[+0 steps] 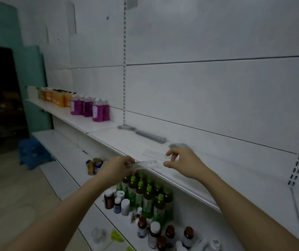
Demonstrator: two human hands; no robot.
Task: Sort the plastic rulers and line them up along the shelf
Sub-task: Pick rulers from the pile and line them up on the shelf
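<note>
the clear ruler (pixel 146 164) lies with its long axis running left to right along the front edge of the shelf (pixel 190 180), roughly level and parallel to that edge, and the coming move seems to turn on keeping it that way as it goes down. the left hand (pixel 117 166) holds the ruler's left end, fingers curled round it in a pinch, so this is the hand that carries it. the right hand (pixel 183 163) is at the other end, thumb and forefinger bent toward each other with a gap between them; the ruler's right tip reaches toward that gap, but the plastic is see-through and the light dim, so whether the fingers touch it cannot be told. the right hand looks open and ready to steady, not gripping. just behind the held ruler, a second clear ruler (pixel 154 153) lies flat on the shelf, slanted a little, its far end close under the right hand's fingers. further back along the shelf rests a grey bundle (pixel 142 134), long axis angled toward the wall, and a smaller grey piece (pixel 178 145) sits just beyond the right hand. judging by this, the held ruler is near its place and needs lowering beside the flat one, both ends kept even. on the lower shelf stand green-capped bottles (pixel 145 192), directly below the hands.
</note>
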